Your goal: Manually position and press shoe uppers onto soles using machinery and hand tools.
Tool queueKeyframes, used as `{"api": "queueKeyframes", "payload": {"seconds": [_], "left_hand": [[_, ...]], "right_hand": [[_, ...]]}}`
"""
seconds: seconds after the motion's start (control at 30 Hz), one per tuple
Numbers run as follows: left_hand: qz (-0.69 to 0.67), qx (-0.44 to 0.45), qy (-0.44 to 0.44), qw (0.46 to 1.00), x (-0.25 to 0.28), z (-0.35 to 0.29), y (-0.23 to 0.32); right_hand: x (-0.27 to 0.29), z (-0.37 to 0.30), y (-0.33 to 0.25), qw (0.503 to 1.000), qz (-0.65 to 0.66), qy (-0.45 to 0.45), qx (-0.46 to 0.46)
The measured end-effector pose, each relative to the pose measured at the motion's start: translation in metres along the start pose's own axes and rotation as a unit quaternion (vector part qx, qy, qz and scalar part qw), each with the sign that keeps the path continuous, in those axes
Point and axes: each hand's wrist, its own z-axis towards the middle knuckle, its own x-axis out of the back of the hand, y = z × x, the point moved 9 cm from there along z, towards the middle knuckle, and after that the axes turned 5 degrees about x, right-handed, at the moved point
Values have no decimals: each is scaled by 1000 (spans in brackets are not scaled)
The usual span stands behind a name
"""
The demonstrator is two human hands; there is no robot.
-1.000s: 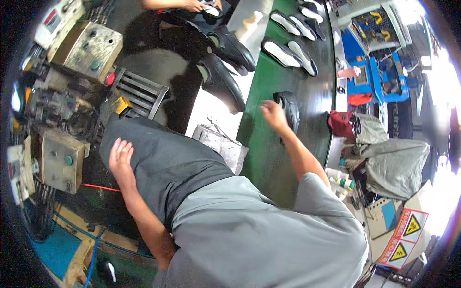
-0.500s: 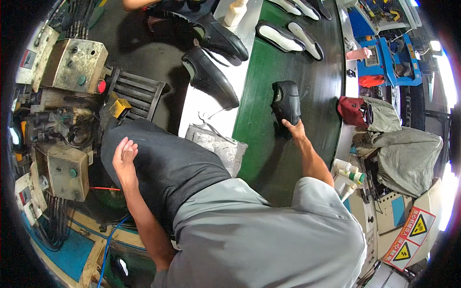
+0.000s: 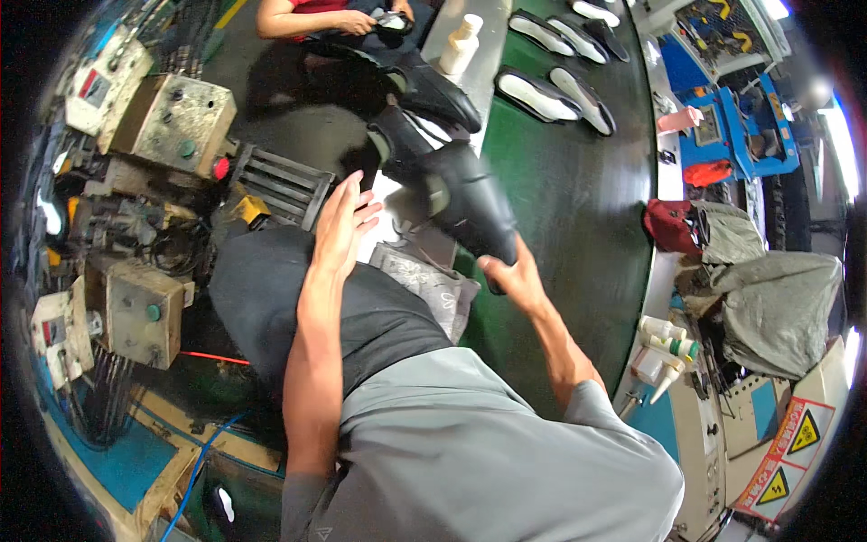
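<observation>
My right hand (image 3: 517, 278) grips a black shoe (image 3: 471, 203) by one end, above the left edge of the green belt (image 3: 573, 194). The shoe is tilted and slightly blurred. My left hand (image 3: 340, 230) is raised over my thigh with its fingers stretched out, and nothing is in it. Just beyond the held shoe lies another black shoe (image 3: 397, 137), partly hidden behind it. Farther off is one more black shoe (image 3: 440, 98). A grey flowered cloth (image 3: 424, 285) lies near my lap, beside the belt.
Several pale-soled shoes (image 3: 539, 97) lie on the far belt, near a cream bottle (image 3: 461, 45). At far left, a co-worker's hands (image 3: 359, 23) hold a shoe. A machine with control boxes (image 3: 173, 122) stands left; white bottles (image 3: 664, 348) and a grey cover (image 3: 781, 312) are right.
My right hand has lifted the black shoe off the belt and brought it left. My left hand has moved right, toward it. The view has shifted, bringing the co-worker's hands into sight.
</observation>
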Motion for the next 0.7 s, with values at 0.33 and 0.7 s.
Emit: {"api": "queueKeyframes", "payload": {"seconds": [0.33, 0.7], "left_hand": [[-107, -221, 92, 965, 127, -115, 94], [110, -236, 277, 925, 172, -236, 100]], "right_hand": [[-277, -26, -149, 907, 179, -382, 2], [-385, 0, -213, 840, 13, -521, 149]]}}
